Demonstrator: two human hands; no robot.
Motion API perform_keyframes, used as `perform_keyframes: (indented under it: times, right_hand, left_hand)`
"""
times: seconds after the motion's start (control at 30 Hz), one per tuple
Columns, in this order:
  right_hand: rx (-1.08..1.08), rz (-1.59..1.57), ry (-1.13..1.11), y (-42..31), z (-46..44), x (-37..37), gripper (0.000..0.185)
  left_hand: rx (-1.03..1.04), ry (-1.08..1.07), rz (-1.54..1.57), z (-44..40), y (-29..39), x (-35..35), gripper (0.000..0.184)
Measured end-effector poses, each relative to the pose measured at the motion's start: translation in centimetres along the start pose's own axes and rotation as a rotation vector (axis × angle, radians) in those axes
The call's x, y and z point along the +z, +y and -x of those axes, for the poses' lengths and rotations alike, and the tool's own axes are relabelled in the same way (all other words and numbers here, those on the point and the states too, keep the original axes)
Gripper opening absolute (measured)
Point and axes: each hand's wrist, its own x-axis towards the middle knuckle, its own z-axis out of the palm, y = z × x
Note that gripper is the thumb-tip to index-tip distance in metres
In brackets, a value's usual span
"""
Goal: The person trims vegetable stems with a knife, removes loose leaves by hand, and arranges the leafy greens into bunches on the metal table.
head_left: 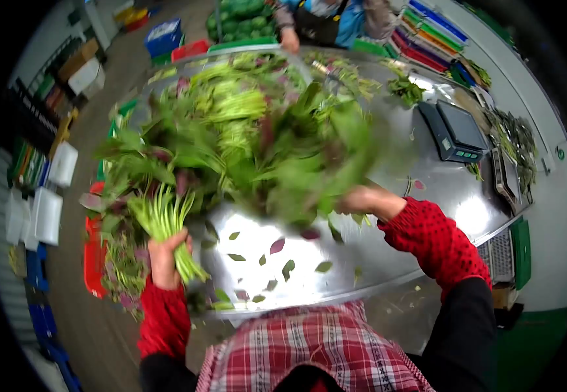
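The left hand (164, 258) is closed around the pale stems of a leafy bunch (166, 212), above the left part of the near edge of the metal counter (456, 189). The grip wraps the lower part of the stems, with cut ends sticking out below the fist and leaves fanning away above it, toward the far edge.

The right hand (373, 201) is at the near side of a mass of green and purplish leaves (322, 160) over the middle of the counter. Blur and foliage cover its fingers, so I can't tell how tight that grip is or whether it has hold of any stems.

The bunch should be light, its stems fairly firm but easy to snap or crush, its leaves soft and quick to tear; it might be a little slippery if damp. The best hold is low on the stems, fingers around the whole bundle, snug without squeezing, and clear of the leaves.

Loose leaves (288, 269) are scattered near the near edge between the hands. More greens (231, 104) are heaped toward the far edge, and a digital scale (463, 127) sits toward the right edge.
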Motion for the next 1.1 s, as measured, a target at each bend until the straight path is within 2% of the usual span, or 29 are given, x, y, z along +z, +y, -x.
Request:
perform_keyframes:
  times: [0.03, 0.13, 0.17, 0.2, 0.23, 0.3, 0.33, 0.37, 0.43, 0.47, 0.5, 0.6, 0.63, 0.7, 0.73, 0.77, 0.83, 0.87, 0.9, 0.93, 0.97, 1.0, 1.1]
  right_hand:
    - [0.169, 0.034, -0.075, -1.4, -0.4, -0.7, 0.013]
    - [-0.263, -0.296, -0.023, -6.3, 3.0, -4.3, 0.014]
    - [-0.126, -0.197, 0.173, -6.2, 2.9, -2.6, 0.018]
    - [0.310, 0.210, 0.062, -6.1, 1.7, -1.7, 0.025]
    - [0.157, -0.216, 0.162, -3.1, 1.7, -1.0, 0.026]
    - [0.048, -0.287, 0.084, -2.2, 1.5, -2.7, 0.025]
    - [0.131, 0.063, -0.127, -5.3, 1.5, -4.7, 0.024]
    - [0.165, 0.043, -0.155, -5.3, 1.9, -4.8, 0.024]
    - [-0.034, 0.172, 0.014, -4.8, 2.5, -6.4, 0.029]
    - [0.034, 0.105, -0.013, -1.9, 1.5, -4.0, 0.038]
    - [-0.131, 0.243, -0.129, -0.3, 1.8, -3.9, 0.041]
    - [0.190, 0.165, -0.180, -3.1, 1.6, -6.7, 0.034]
    - [0.206, 0.162, -0.191, -1.9, 1.6, -6.1, 0.034]
    - [-0.110, -0.082, 0.019, 0.5, 2.6, -5.9, 0.020]
    - [0.163, 0.315, -0.216, 0.2, 2.8, -4.7, 0.026]
    - [0.015, -0.281, -0.514, 9.1, 2.5, -4.0, 0.026]
    - [-0.399, 0.433, -0.151, 8.3, 2.5, -5.9, 0.017]
    - [0.154, 0.194, -0.369, 5.9, 2.2, -7.3, 0.016]
    - [0.140, 0.119, -0.303, 5.0, 1.7, -9.7, 0.017]
    - [0.108, 0.130, -0.138, 4.0, 1.6, -11.9, 0.016]
    - [0.025, 0.121, 0.017, 3.3, 1.3, -14.4, 0.015]
    - [-0.135, 0.080, 0.078, 3.3, 0.8, -17.6, 0.018]
    - [-0.070, -0.046, 0.493, 4.1, -1.5, -24.6, 0.012]
  left_hand:
    - [0.018, 0.004, 0.046, -0.1, 0.4, -0.1, 0.015]
    - [-0.001, 0.062, 0.140, 0.0, -0.1, -0.4, 0.015]
    - [-0.027, 0.062, 0.107, -0.4, -1.2, 0.1, 0.014]
    - [-0.066, 0.061, 0.061, -0.3, -1.9, 0.5, 0.012]
    - [-0.083, 0.052, 0.083, -0.1, -1.9, 1.1, 0.011]
    - [-0.028, 0.032, 0.080, -0.8, -0.9, 1.2, 0.011]
    - [-0.010, 0.062, 0.096, 0.5, -1.3, 0.8, 0.011]
    - [-0.054, 0.106, 0.097, 0.8, -1.3, 0.6, 0.012]
    - [-0.052, 0.103, 0.113, 0.3, -2.9, 1.3, 0.012]
    - [-0.075, 0.098, 0.111, 0.4, -3.5, 1.6, 0.013]
    - [-0.104, 0.100, 0.121, 0.4, -3.4, 2.1, 0.013]
    - [-0.088, 0.116, 0.132, 0.8, -3.5, 3.3, 0.012]
    - [-0.084, 0.101, 0.140, 0.8, -4.3, 3.5, 0.012]
    - [-0.152, 0.100, 0.110, 0.8, -6.2, 4.3, 0.012]
    - [-0.175, 0.079, 0.090, 0.5, -8.0, 4.5, 0.013]
    - [-0.218, 0.046, 0.093, 0.8, -9.3, 4.9, 0.013]
    - [-0.325, 0.019, 0.115, 1.1, -12.3, 5.9, 0.014]
    - [-0.403, 0.035, 0.132, 1.6, -14.1, 6.0, 0.014]
    - [-0.412, 0.045, 0.101, 2.0, -15.8, 6.1, 0.014]
    - [-0.417, 0.052, 0.069, 2.1, -17.3, 6.4, 0.014]
    - [-0.393, 0.083, 0.069, 2.2, -18.7, 6.5, 0.016]
    - [-0.398, 0.123, 0.073, 2.4, -18.6, 7.1, 0.017]
    - [-0.416, 0.153, 0.035, 2.2, -18.2, 7.6, 0.018]
